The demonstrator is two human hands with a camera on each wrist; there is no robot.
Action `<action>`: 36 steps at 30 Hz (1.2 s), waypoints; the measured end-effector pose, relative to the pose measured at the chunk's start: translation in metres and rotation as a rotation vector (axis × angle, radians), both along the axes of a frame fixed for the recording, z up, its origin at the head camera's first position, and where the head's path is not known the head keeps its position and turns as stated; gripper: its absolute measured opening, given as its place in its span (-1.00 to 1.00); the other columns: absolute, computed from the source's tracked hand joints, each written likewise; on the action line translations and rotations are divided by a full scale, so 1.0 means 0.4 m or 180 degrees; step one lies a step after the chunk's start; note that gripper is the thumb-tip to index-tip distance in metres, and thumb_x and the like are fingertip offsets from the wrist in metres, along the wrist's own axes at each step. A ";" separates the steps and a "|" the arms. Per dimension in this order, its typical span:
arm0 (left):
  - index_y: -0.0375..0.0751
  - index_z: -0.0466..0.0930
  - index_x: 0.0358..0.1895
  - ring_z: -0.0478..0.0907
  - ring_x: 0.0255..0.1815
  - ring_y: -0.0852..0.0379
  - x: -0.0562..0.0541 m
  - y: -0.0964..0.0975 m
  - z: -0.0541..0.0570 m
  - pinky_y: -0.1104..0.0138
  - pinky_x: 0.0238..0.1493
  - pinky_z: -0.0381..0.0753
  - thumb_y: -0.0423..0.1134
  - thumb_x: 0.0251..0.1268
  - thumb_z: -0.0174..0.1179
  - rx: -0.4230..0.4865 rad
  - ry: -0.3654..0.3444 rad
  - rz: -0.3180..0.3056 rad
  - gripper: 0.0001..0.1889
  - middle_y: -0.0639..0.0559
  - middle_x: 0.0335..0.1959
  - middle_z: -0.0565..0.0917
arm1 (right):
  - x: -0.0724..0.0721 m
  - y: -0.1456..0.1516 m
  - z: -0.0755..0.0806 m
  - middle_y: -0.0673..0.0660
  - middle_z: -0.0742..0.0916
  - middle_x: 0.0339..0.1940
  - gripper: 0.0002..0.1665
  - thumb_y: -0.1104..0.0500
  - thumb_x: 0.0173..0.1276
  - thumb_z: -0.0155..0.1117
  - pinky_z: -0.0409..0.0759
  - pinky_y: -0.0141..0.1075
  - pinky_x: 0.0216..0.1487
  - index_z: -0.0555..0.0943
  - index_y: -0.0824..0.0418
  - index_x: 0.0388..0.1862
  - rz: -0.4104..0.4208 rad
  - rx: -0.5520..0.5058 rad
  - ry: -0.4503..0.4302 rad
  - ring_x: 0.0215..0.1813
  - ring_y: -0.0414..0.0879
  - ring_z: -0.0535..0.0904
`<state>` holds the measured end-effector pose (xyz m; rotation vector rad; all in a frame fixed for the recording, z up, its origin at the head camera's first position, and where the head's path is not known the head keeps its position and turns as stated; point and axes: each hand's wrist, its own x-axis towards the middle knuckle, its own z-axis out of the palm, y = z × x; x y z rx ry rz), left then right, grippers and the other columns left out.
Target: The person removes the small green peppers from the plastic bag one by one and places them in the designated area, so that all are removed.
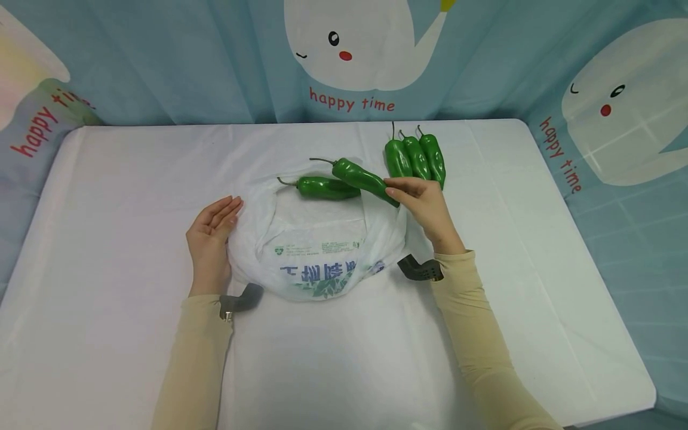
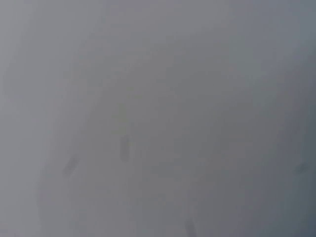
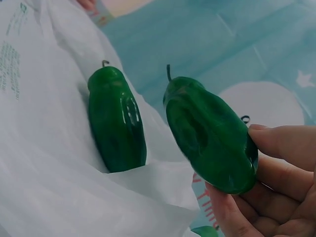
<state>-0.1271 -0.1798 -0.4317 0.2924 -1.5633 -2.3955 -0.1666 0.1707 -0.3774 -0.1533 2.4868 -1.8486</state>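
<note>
My right hand (image 1: pixel 424 206) pinches a green chili pepper (image 1: pixel 357 175) by its lower end between thumb and fingers. That pepper is held above the bag's right side, its stem pointing left. A second green pepper (image 1: pixel 324 187) lies in the mouth of a white plastic bag (image 1: pixel 322 221); the right wrist view shows both the bagged pepper (image 3: pixel 116 121) and the held pepper (image 3: pixel 210 133). At the bag's left edge is my left hand (image 1: pixel 211 239), its fingers gently bent and resting against the plastic. Only grey blur fills the left wrist view.
Three more green peppers (image 1: pixel 415 156) lie side by side near the table's back edge, just beyond my right hand. A white cloth covers the table (image 1: pixel 537 286). Behind it hangs a blue curtain (image 1: pixel 215 60) with printed whales.
</note>
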 end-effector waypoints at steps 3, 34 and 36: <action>-0.53 0.48 0.07 0.60 0.04 0.02 0.000 0.000 0.000 0.38 0.15 0.48 -0.71 0.21 -0.01 -0.0024 0.0000 0.0000 -0.64 -0.19 -0.04 0.65 | 0.000 0.004 0.002 0.20 0.70 -0.09 -0.67 0.23 0.31 0.27 0.53 -0.32 -0.01 0.63 0.37 0.00 -0.0035 -0.0012 0.0012 -0.07 -0.14 0.58; -0.48 0.51 0.05 0.58 0.06 0.00 0.002 0.001 0.002 0.36 0.17 0.46 -0.70 0.22 -0.02 -0.0092 0.0022 -0.0008 -0.66 -0.22 0.00 0.62 | -0.011 0.046 0.009 -0.09 0.70 -0.24 -0.64 0.21 0.30 0.30 0.49 -0.37 -0.11 0.62 0.41 0.00 -0.0585 -0.0149 0.0145 -0.13 -0.19 0.56; -0.49 0.51 0.05 0.58 0.06 0.00 0.002 0.001 0.002 0.37 0.17 0.46 -0.70 0.22 -0.02 -0.0093 0.0024 -0.0009 -0.66 -0.22 -0.01 0.62 | -0.013 0.052 0.007 -0.10 0.70 -0.26 -0.64 0.21 0.30 0.29 0.50 -0.39 -0.12 0.62 0.41 0.00 -0.0646 -0.0161 0.0158 -0.15 -0.20 0.56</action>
